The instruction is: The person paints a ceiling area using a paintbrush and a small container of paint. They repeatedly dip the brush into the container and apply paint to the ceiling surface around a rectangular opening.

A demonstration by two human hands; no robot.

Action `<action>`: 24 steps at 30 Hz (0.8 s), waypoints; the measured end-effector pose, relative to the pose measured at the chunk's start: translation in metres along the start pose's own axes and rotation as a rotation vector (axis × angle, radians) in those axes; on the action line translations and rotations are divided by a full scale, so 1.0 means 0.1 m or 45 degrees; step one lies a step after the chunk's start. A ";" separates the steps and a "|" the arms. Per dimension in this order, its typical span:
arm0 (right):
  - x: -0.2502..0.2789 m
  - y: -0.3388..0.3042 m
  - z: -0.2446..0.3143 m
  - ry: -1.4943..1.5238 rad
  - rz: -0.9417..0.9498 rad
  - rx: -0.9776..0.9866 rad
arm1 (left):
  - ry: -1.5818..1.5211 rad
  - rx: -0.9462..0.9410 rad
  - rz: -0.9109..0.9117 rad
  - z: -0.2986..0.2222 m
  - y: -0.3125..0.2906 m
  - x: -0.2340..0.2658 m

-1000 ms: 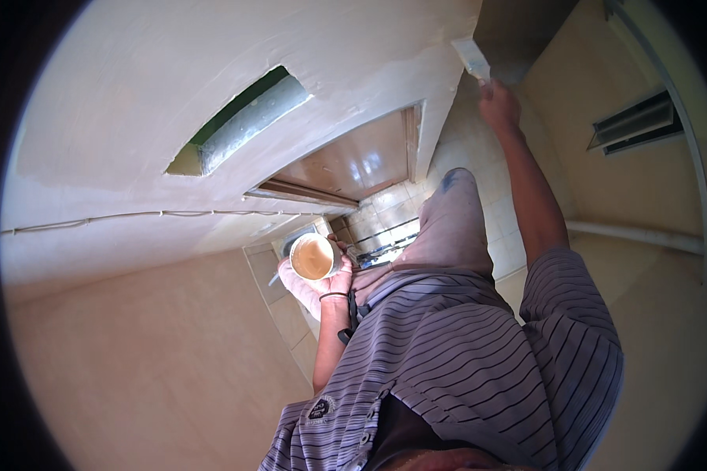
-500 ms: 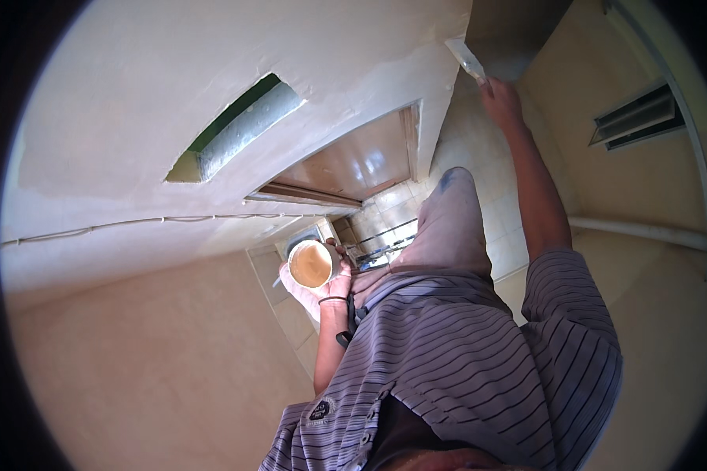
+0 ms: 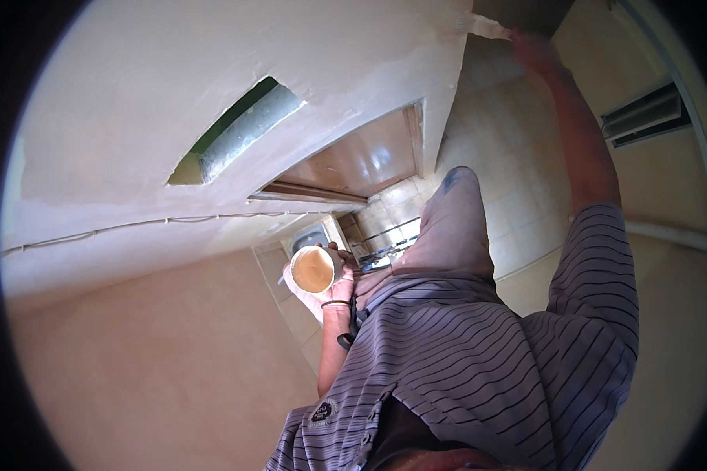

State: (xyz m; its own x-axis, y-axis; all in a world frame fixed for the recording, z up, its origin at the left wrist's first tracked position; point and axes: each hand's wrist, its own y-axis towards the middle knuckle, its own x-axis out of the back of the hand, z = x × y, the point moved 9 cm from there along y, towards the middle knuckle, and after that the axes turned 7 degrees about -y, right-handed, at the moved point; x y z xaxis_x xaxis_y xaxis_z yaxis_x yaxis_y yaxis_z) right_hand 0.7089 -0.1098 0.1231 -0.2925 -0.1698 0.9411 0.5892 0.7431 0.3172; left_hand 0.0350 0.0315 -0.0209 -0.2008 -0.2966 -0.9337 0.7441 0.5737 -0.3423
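Note:
My left hand (image 3: pixel 342 289) is wrapped round a white cup (image 3: pixel 338 265) at waist height, its open top facing up. Smooth tan paste (image 3: pixel 312 271) fills much of it. Far up at the right, my right arm reaches out, and my right hand (image 3: pixel 536 53), smeared by motion, grips a putty knife (image 3: pixel 489 27). The knife's pale blade lies at the outer edge of the plastered wall (image 3: pixel 385 47); whether it presses on the surface I cannot tell.
An oblong opening (image 3: pixel 247 125) is cut through the wall, above a brown door (image 3: pixel 353 161). A thin cable (image 3: pixel 141 224) runs along the wall. At right are a louvred window (image 3: pixel 644 115) and a white pipe (image 3: pixel 672 234). A tiled floor (image 3: pixel 511 157) lies far below.
My right hand has moved up and to the right with the putty knife, and the arm is more stretched out. The left hand holds the cup almost still.

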 end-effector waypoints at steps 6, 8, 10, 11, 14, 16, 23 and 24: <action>0.25 0.08 -0.56 -0.034 -0.098 -0.139 | 0.099 -0.074 -0.146 -0.07 -0.01 0.09; 0.51 -0.04 -0.43 -0.012 -0.246 -0.093 | 0.156 -0.110 -0.159 -0.08 -0.03 0.04; 0.59 -0.16 -0.43 -0.006 -0.246 -0.137 | 0.134 -0.123 -0.156 -0.06 -0.04 -0.01; 0.41 -0.29 -0.53 -0.009 -0.165 -0.216 | 0.124 -0.125 -0.177 -0.04 -0.02 -0.04; 0.39 -0.57 -0.21 0.166 -0.259 -0.137 | 0.075 -0.129 -0.212 -0.05 -0.01 -0.05; 0.59 -0.63 0.16 0.243 -0.394 0.032 | 0.125 -0.105 -0.144 0.04 -0.02 -0.19; 0.53 -0.08 0.33 -0.131 -0.303 0.271 | 0.018 -0.020 -0.121 0.09 0.02 -0.03; 0.48 0.04 0.24 -0.199 -0.201 0.271 | 0.008 -0.013 -0.118 0.08 0.03 0.00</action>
State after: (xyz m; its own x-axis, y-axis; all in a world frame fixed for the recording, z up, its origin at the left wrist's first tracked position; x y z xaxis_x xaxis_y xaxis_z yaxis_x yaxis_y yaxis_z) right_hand 0.6787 -0.0993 0.1664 -0.4897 -0.2049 0.8475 0.3607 0.8373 0.4109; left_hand 0.0421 0.0275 -0.0216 -0.2725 -0.3439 -0.8986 0.7156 0.5519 -0.4282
